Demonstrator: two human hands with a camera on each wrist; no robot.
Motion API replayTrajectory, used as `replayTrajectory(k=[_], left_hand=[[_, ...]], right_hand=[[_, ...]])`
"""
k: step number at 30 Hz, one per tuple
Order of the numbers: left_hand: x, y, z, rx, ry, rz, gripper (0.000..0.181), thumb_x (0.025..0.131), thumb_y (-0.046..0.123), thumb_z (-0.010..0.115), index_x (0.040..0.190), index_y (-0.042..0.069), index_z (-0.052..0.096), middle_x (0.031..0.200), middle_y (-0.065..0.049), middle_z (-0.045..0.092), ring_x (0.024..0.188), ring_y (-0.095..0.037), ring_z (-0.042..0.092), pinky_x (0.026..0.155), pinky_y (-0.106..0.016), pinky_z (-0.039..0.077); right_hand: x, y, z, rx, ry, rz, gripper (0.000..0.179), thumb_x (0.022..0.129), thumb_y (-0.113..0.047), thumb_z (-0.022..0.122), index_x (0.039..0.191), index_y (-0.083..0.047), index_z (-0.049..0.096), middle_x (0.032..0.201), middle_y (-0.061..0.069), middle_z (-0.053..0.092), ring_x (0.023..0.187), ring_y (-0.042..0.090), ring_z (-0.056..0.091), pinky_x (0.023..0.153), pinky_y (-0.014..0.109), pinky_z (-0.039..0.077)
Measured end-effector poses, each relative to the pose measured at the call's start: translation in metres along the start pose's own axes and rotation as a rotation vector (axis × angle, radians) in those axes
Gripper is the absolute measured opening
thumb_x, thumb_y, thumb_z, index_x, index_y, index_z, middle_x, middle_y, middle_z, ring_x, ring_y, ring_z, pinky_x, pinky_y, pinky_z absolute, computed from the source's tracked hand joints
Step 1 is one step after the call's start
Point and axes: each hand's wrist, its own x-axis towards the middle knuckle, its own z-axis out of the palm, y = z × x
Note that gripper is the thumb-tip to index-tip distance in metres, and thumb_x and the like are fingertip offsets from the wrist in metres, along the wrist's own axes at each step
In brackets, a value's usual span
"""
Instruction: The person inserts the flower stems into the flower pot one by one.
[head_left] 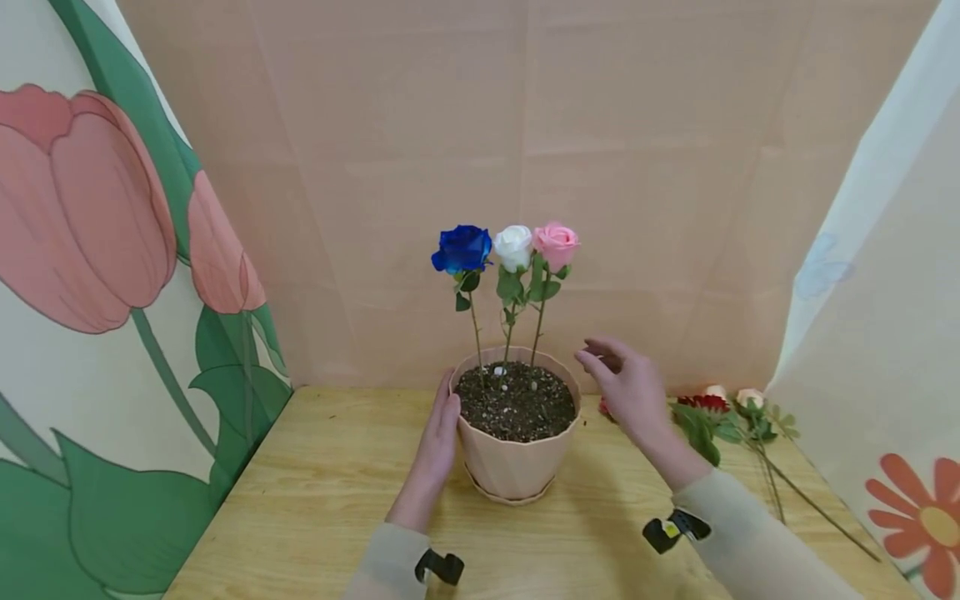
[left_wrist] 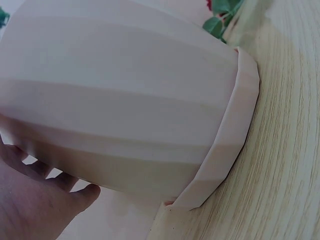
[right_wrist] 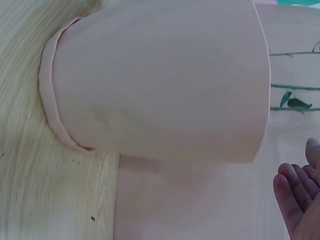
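My left hand (head_left: 435,437) touching pot (head_left: 517,462) at its 9 o'clock, fingers lying straight along side. My right hand (head_left: 633,387) hovering just off pot at 2 o'clock, fingers lightly bent, thumb and fingertips apart. Pot standing on table (head_left: 322,475), near back edge (head_left: 375,389) at 12. Blue rose (head_left: 461,249), white rose (head_left: 513,247), pink rose (head_left: 557,246) rising from soil (head_left: 517,414). Bare wood spreading from 6 to 9; loose flowers (head_left: 697,429) crowding 3 to 4.
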Motion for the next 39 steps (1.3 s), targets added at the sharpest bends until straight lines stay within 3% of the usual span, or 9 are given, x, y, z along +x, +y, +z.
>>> replayTrajectory(k=[2,10,19,25,36,39], left_hand=[[0.0,0.0,0.0,-0.001,0.0,0.002,0.06,0.123,0.036,0.028,0.179,0.017,0.018,0.184,-0.011,0.015,0.168,-0.036,0.013,0.134,-0.06,0.011],[0.0,-0.001,0.0,-0.018,-0.005,-0.001,0.06,0.123,0.037,0.027,0.179,0.017,0.017,0.184,-0.011,0.015,0.168,-0.034,0.012,0.135,-0.059,0.01],[0.001,-0.001,0.0,-0.027,-0.012,0.007,0.059,0.124,0.034,0.028,0.179,0.017,0.016,0.184,-0.011,0.015,0.168,-0.034,0.012,0.135,-0.058,0.01],[0.001,-0.001,0.0,-0.035,-0.014,0.001,0.059,0.124,0.033,0.028,0.179,0.017,0.015,0.184,-0.01,0.015,0.168,-0.034,0.012,0.135,-0.058,0.011],[0.002,-0.001,-0.001,-0.026,-0.023,0.006,0.06,0.124,0.036,0.027,0.179,0.018,0.015,0.184,-0.01,0.014,0.168,-0.034,0.011,0.135,-0.059,0.01],[0.001,-0.001,-0.001,-0.026,-0.027,-0.004,0.06,0.124,0.036,0.027,0.179,0.019,0.015,0.184,-0.01,0.013,0.168,-0.034,0.01,0.134,-0.06,0.009]], right_hand=[[-0.002,0.003,-0.006,-0.009,-0.011,0.01,0.041,0.11,-0.035,0.072,0.138,-0.005,0.076,0.117,0.012,0.081,0.1,0.029,0.078,0.071,0.017,0.056],[-0.007,0.009,-0.024,-0.075,-0.009,0.014,0.043,0.11,-0.037,0.072,0.139,-0.006,0.075,0.114,0.013,0.082,0.097,0.028,0.079,0.064,0.021,0.058],[-0.012,0.025,-0.038,-0.15,0.009,-0.048,0.04,0.109,-0.033,0.075,0.136,-0.003,0.077,0.113,0.014,0.082,0.091,0.028,0.08,0.065,0.017,0.054],[-0.016,0.036,-0.048,-0.218,0.009,-0.036,0.041,0.109,-0.035,0.074,0.137,-0.005,0.077,0.113,0.012,0.082,0.09,0.027,0.078,0.062,0.024,0.053],[-0.03,0.06,-0.069,-0.259,-0.001,0.002,0.041,0.109,-0.035,0.074,0.136,-0.004,0.076,0.117,0.017,0.081,0.093,0.031,0.079,0.064,0.02,0.053],[-0.034,0.065,-0.074,-0.286,-0.004,0.006,0.041,0.109,-0.034,0.075,0.136,-0.004,0.076,0.114,0.016,0.081,0.089,0.028,0.078,0.065,0.025,0.056]])
